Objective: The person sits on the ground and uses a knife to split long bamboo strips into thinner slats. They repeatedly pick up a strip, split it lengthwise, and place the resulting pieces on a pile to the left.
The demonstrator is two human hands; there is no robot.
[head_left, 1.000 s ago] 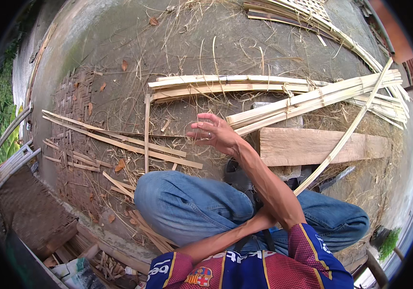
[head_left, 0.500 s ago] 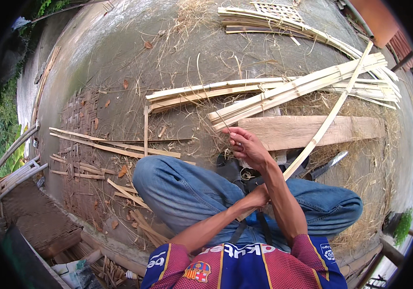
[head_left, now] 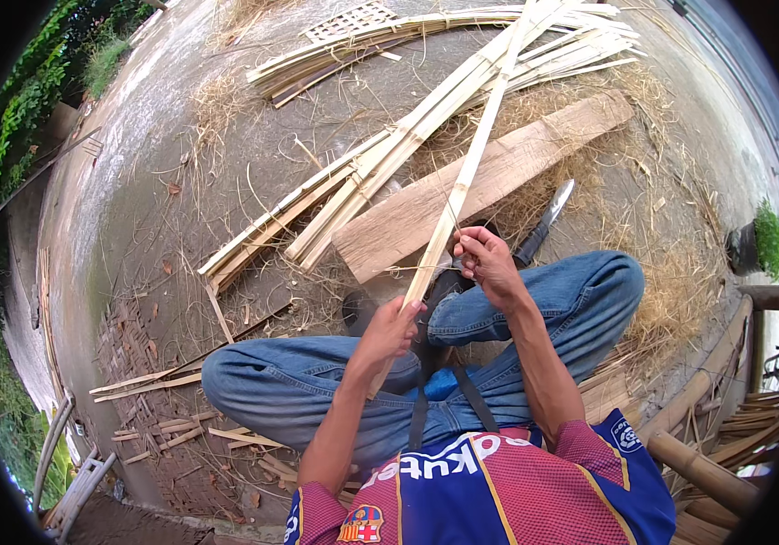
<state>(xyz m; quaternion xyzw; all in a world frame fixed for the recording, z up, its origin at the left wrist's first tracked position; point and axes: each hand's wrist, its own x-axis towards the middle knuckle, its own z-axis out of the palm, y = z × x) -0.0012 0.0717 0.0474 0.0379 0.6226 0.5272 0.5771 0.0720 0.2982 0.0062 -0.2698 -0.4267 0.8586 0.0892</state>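
"State of grip?"
"Left hand (head_left: 388, 334) was closed around the pale strips (head_left: 469, 173); right hand (head_left: 488, 266) pinched a thin strand (head_left: 433, 267) crossing them."
"Their position?"
"Slanting from lower center to the top edge, across the wooden plank (head_left: 535, 161)."

The strip (head_left: 473, 163) crosses over the plank (head_left: 503, 173) at upper centre. The bundle (head_left: 403, 143) lies left of the plank, the knife (head_left: 544, 222) right.

Long pale bamboo piece (head_left: 472, 159), slanting up rightward; thin strand (head_left: 438, 267) across lower part.
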